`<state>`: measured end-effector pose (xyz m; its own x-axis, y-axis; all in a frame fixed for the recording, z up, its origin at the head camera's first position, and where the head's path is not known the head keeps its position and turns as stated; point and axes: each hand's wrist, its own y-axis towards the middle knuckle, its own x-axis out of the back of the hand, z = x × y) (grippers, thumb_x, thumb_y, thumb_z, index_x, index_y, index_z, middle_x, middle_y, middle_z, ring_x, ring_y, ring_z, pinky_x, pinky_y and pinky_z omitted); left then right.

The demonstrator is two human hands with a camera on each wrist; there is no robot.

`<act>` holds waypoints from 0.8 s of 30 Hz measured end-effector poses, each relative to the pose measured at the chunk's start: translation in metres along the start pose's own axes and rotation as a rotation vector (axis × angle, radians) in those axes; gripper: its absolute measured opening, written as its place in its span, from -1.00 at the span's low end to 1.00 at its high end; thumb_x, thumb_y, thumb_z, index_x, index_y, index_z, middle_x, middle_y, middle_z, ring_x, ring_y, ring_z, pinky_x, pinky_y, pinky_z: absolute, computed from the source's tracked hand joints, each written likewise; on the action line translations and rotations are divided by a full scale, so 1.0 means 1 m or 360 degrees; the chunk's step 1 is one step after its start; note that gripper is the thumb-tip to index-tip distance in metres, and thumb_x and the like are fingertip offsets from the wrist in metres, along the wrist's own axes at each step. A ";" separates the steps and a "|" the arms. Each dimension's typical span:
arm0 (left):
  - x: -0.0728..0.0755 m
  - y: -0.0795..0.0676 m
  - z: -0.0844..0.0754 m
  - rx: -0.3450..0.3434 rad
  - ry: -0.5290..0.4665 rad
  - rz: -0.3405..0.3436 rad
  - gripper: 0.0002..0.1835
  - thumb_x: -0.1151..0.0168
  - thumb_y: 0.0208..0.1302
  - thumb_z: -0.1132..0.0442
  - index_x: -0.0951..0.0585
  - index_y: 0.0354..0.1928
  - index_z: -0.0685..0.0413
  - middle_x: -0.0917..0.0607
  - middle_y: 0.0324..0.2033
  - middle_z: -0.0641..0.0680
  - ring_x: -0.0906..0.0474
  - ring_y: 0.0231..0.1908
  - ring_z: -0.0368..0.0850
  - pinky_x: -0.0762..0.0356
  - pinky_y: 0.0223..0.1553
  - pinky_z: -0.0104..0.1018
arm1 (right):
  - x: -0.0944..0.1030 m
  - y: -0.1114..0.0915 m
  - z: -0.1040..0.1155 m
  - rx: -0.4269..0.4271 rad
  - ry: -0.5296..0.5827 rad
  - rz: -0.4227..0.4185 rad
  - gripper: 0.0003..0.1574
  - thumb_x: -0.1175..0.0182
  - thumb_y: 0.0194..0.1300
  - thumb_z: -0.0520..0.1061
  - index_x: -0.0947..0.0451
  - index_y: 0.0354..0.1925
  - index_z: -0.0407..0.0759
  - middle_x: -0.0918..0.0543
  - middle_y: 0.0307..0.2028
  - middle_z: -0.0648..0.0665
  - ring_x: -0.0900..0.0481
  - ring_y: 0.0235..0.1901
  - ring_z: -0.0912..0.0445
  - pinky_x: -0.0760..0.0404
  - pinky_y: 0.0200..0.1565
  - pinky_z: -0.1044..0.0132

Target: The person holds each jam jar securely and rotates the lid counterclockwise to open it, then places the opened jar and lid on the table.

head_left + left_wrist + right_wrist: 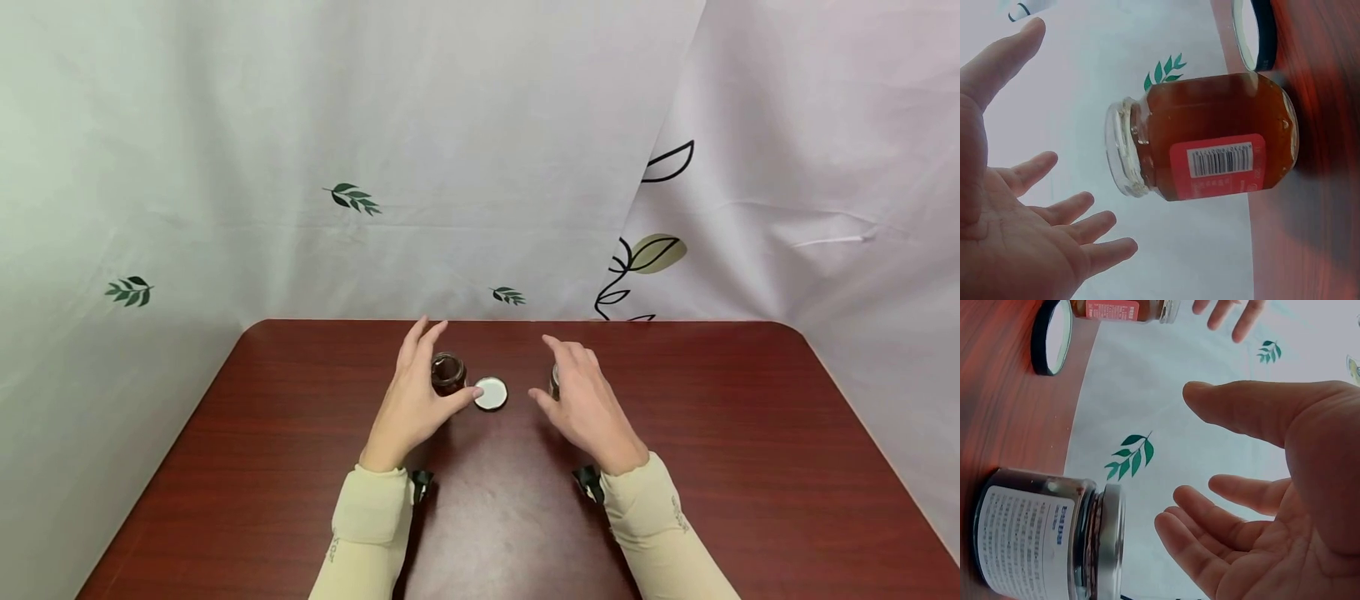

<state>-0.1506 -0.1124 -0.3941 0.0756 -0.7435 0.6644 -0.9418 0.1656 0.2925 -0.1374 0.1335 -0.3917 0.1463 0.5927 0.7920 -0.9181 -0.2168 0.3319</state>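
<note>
An uncapped glass jar (447, 372) of amber-brown contents, with a red barcode label, stands upright on the table. My left hand (408, 404) hovers around its far side and near side, fingers spread; in the left wrist view the fingers are apart from the jar (1210, 140). Between the hands a round dark-edged lid (491, 394) lies with its white inside up. My right hand (588, 408) is held over a second jar (554, 382), mostly hidden beneath it. The right wrist view shows this dark jar (1029, 537) with a white printed label and silver-coloured lid, apart from the loosely bent fingers.
The dark red-brown wooden table (697, 433) has rounded far corners. Behind it and at both sides hangs a pale cloth (480, 167) printed with leaves. A black wrist strap piece (588, 483) shows at the right sleeve.
</note>
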 end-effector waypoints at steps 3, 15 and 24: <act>-0.001 0.000 -0.003 -0.0020 0.0010 -0.0002 0.03 -0.56 0.04 -0.02 -0.22 0.52 -0.08 -0.03 0.55 0.05 -0.07 0.49 0.04 -0.34 0.29 0.10 | 0.001 -0.001 -0.002 -0.0011 0.0007 -0.0013 -0.08 -0.47 0.14 -0.16 -0.31 0.37 -0.38 -0.48 0.17 -0.36 -0.40 0.15 -0.23 -0.47 0.15 -0.06; -0.006 -0.001 -0.012 -0.0070 -0.0004 0.0021 0.03 -0.58 0.03 0.00 -0.22 0.52 -0.08 -0.05 0.54 0.03 -0.03 0.50 0.00 -0.29 0.32 0.09 | 0.006 -0.002 -0.009 -0.0016 0.0013 -0.0060 -0.11 -0.46 0.16 -0.16 -0.32 0.36 -0.38 -0.47 0.18 -0.36 -0.37 0.21 -0.26 -0.44 0.18 -0.08; -0.017 0.001 -0.020 -0.0126 -0.0041 0.0055 0.05 -0.59 0.01 -0.01 -0.22 0.52 -0.06 -0.05 0.54 0.03 -0.03 0.50 -0.01 -0.31 0.31 0.08 | 0.009 -0.002 -0.013 -0.0038 0.0017 -0.0048 -0.12 -0.44 0.18 -0.15 -0.32 0.36 -0.38 -0.46 0.19 -0.36 -0.35 0.20 -0.26 -0.47 0.13 -0.07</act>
<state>-0.1461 -0.0866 -0.3913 0.0342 -0.7526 0.6576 -0.9147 0.2415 0.3240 -0.1391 0.1495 -0.3917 0.1704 0.6069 0.7762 -0.9217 -0.1804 0.3434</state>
